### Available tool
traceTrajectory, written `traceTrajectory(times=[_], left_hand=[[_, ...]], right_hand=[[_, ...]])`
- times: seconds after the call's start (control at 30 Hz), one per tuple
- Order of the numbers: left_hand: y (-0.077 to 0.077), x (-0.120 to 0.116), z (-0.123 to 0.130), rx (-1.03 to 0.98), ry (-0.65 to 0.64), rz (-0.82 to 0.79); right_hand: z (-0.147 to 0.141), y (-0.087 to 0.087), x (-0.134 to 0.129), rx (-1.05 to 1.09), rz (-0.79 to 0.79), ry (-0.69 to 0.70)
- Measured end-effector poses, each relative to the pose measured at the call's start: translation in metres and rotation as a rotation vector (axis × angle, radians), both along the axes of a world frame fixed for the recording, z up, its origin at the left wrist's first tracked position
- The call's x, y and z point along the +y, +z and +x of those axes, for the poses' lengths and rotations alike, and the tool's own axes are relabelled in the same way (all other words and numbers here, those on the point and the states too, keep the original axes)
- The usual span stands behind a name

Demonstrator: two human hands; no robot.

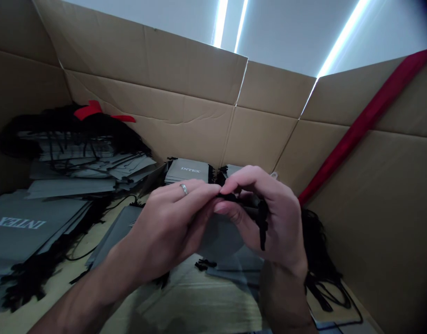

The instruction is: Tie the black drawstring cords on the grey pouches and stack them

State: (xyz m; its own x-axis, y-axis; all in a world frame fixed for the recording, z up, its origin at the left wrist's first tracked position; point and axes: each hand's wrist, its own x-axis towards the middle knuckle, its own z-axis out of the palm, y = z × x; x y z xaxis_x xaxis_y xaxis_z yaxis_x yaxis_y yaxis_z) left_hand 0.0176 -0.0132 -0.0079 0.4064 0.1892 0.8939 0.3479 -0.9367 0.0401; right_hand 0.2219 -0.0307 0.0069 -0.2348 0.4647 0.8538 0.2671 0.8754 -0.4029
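Observation:
In the middle of the head view my two hands meet, fingertips almost touching. My left hand (175, 218), with a ring on one finger, is closed in a pinch at the top edge of a grey drawstring pouch (222, 234). My right hand (274, 211) pinches a black drawstring (228, 197) between thumb and forefinger at that same edge. A dark length of cord dangles from the right fingers. The left fingertips are partly hidden, as is much of the pouch's upper part behind the hands.
Cardboard walls (185, 93) enclose the work surface (196, 297). Printed grey pouches (22, 222) are stacked at the left, below a heap of black cords (125, 132). Another pouch stack (187, 170) stands behind. Loose black cords (314, 236) lie at right, near a red strap (359, 125).

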Motion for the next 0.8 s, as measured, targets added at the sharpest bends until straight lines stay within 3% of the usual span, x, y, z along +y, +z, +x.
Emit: traceTrajectory(times=[0.2,0.37,0.6,0.8], left_hand=[[0.003,-0.001,-0.001,0.005,-0.106,0.048],[0.005,-0.004,-0.005,0.026,-0.157,-0.006],[0.009,-0.008,-0.006,0.046,-0.193,-0.232],[0.016,-0.012,-0.009,0.124,-0.203,-0.370]], right_hand=[[0.005,0.000,0.001,0.029,-0.109,0.164],[0.009,-0.002,0.002,-0.013,-0.134,0.185],[0.004,-0.004,0.007,-0.017,0.034,0.109],[0.000,-0.008,0.021,0.049,0.241,0.208]])
